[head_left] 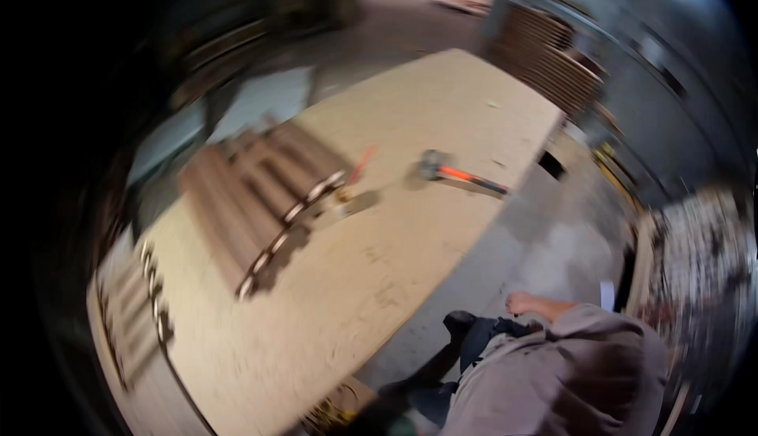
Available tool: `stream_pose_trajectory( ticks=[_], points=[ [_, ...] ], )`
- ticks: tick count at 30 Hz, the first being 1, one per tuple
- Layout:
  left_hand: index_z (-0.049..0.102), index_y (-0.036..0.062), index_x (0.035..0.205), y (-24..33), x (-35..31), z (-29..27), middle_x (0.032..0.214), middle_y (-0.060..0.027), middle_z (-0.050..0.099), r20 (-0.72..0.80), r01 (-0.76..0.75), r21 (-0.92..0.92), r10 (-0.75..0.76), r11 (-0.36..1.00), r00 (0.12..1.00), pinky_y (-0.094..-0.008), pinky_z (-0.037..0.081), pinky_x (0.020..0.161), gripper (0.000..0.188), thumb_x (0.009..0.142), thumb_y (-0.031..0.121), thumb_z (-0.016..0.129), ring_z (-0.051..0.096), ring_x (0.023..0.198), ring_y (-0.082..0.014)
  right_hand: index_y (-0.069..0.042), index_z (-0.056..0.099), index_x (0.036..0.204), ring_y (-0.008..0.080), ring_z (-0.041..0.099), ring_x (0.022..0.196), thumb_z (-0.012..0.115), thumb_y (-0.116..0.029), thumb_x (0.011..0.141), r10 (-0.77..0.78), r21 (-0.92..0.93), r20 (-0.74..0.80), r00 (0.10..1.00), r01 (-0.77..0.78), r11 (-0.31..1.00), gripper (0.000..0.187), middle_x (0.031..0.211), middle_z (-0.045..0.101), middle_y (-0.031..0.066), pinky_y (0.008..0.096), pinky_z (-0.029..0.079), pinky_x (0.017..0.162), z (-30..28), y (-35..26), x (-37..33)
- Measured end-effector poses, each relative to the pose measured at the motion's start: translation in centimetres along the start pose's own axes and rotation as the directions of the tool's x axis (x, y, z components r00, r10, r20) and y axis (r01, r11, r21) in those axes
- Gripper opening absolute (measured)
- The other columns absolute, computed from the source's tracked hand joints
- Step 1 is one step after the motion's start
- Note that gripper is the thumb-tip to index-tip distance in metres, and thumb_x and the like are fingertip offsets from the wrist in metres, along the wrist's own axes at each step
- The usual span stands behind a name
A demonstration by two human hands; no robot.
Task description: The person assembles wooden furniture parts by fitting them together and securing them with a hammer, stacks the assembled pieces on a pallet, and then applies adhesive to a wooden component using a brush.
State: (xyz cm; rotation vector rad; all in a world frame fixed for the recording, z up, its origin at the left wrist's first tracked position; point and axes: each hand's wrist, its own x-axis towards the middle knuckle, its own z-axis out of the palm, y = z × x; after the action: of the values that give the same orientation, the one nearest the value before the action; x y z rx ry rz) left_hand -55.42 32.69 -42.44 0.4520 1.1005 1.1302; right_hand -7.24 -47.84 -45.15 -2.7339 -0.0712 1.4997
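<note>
My right hand [521, 303] hangs low beside my body, over the floor off the near edge of the worktable. Its fingers look curled but are smeared by motion, and I see nothing plainly held. My left hand is out of view. On the pale wooden tabletop [410, 254] lies a hammer [466, 177] with a dark head and an orange and black handle, its end close to the table edge. Left of it sit brown wooden slats [245, 207] side by side. A small yellowish item [343, 199] and a thin orange-red item [365, 161] rest beside them, too blurred to name.
Lighter slats [130, 318] lie at the table's left end. Behind the far right corner rises a stack of brown slatted pieces [553, 57]. A blurred pile of material [699, 270] stands at right. Pale sheets [264, 101] are beyond the table, and grey floor [545, 231] runs along it.
</note>
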Motion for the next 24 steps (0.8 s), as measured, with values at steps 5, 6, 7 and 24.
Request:
stream_pose_trajectory(
  ticks=[5,6,7,24],
  points=[
    [0.032,0.0003,0.123,-4.0,-0.4,14.2,0.128,-0.0172,0.033,0.106,-0.049,0.142,0.035,0.989,0.994,-0.0407,0.034,0.103,0.038,0.096,0.025,0.042,0.037,0.116,-0.0312,-0.007,0.07,0.097,0.0326,0.064,0.093,0.061,-0.034,0.074,-0.09,-0.054,-0.113,0.989,0.085,0.995,0.036,0.096,0.068,0.0151,0.0439,0.05,0.081,7.6,0.3,-2.2],
    [0.033,0.0007,0.121,-5.0,-1.1,15.6,0.125,-0.0166,0.033,0.137,-0.051,0.15,0.03,0.987,0.99,-0.0404,0.034,0.101,0.035,0.096,0.024,0.042,0.038,0.113,-0.0304,-0.008,0.07,0.099,0.0329,0.064,0.094,0.062,-0.034,0.075,-0.078,-0.027,-0.076,0.994,0.076,0.997,0.037,0.097,0.068,0.0151,0.0437,0.05,0.081,8.2,0.0,-3.3],
    [0.034,0.0011,0.118,-7.7,-2.1,19.0,0.122,-0.016,0.034,0.21,-0.029,0.181,-0.01,0.983,0.978,-0.0401,0.035,0.1,0.033,0.095,0.024,0.042,0.038,0.11,-0.0297,-0.008,0.07,0.101,0.0331,0.064,0.095,0.062,-0.034,0.075,-0.026,0.053,-0.052,0.998,0.029,0.998,0.038,0.098,0.068,0.0151,0.0434,0.05,0.082,10.5,1.5,-5.5],
    [0.048,0.0083,0.069,-25.7,-42.4,29.3,0.069,-0.005,0.047,0.936,0.051,0.186,-0.193,0.981,0.294,-0.0353,0.046,0.073,0.024,0.091,0.018,0.044,0.045,0.064,-0.0166,-0.006,0.046,0.131,0.0255,0.064,0.1,0.057,-0.054,0.089,-0.52,0.969,-0.127,0.844,-0.005,-0.246,0.065,0.122,0.058,0.012,0.0389,0.053,0.084,-3.1,-3.2,-14.8]
  ],
)
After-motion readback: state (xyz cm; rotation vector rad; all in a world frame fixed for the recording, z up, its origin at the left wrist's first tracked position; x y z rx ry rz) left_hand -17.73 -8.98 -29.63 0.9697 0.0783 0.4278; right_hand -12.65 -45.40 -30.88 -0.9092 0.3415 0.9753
